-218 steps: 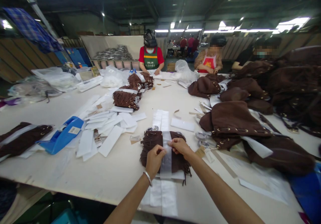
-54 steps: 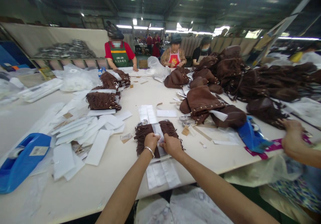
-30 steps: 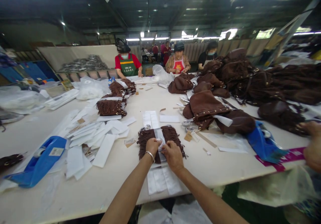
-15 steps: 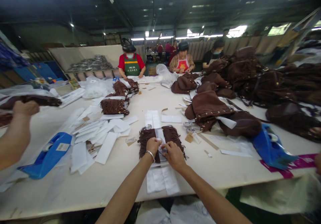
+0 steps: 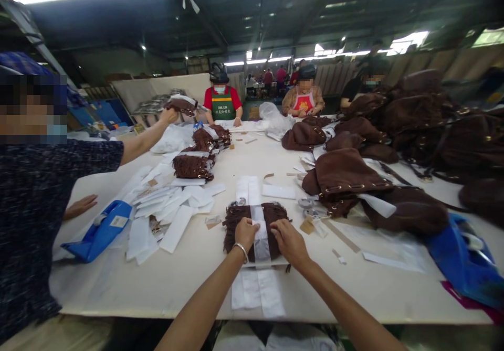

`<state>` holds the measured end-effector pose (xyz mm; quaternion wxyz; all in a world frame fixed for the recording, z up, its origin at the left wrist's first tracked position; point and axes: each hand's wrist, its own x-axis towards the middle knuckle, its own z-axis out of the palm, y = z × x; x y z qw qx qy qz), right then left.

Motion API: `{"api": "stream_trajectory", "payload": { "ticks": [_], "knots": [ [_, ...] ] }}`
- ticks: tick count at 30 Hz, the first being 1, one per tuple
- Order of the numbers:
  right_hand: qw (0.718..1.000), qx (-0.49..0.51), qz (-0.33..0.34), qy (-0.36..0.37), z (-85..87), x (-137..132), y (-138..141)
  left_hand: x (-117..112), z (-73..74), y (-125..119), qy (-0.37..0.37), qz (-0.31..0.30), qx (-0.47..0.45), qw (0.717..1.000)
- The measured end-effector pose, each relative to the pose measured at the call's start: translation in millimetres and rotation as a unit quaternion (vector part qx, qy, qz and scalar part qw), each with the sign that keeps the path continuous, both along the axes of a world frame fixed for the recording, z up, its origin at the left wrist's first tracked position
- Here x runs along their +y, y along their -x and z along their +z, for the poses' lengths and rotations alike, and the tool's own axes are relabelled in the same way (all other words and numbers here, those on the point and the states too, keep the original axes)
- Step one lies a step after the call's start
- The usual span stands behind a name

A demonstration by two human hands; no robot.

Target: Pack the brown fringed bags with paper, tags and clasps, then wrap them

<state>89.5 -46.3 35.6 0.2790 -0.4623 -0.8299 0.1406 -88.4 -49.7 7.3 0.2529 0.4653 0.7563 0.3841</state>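
Blue tape dispensers, two: left-edge dispenser (image 5: 98, 231), right-corner dispenser (image 5: 462, 262).
Co-workers, four: three at the table's (image 5: 177, 288) far edge, in a green apron (image 5: 220, 104), red apron (image 5: 305, 102) and black top (image 5: 360, 86); one left-edge co-worker (image 5: 39, 209).
Fringed brown pieces: one near-edge piece (image 5: 236, 225) under two hands, left hand (image 5: 246, 233) and right hand (image 5: 289, 241); one lifted piece (image 5: 181, 104); a stack (image 5: 192, 165), uncounted.
White strips (image 5: 177, 227) and brown bags (image 5: 346, 175): heaps, past counting.

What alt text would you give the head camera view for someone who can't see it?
A person's left hand and right hand press a white paper strip across a brown fringed suede piece on a pale worktable. White paper slips and a blue tape dispenser lie to the left, brown suede bags to the right.
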Motion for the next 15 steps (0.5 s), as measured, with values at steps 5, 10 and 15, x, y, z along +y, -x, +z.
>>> {"api": "stream_trajectory", "payload": {
  "ticks": [5, 10, 15],
  "knots": [
    [0.997, -0.051, -0.029, -0.051, -6.4, 26.5, 3.3, -29.4, 15.3, -2.0, -0.081, 0.009, 0.067, 0.994],
    [0.99, -0.135, -0.014, -0.045, -36.4, 39.9, 8.5, -55.6, 9.0, -13.0, -0.114, -0.073, 0.252, 0.958],
    [0.988, -0.153, -0.009, -0.028, -58.4, 41.2, 10.2, -58.2, -9.1, -11.7, -0.071, -0.084, 0.395, 0.912]
  ]
}}
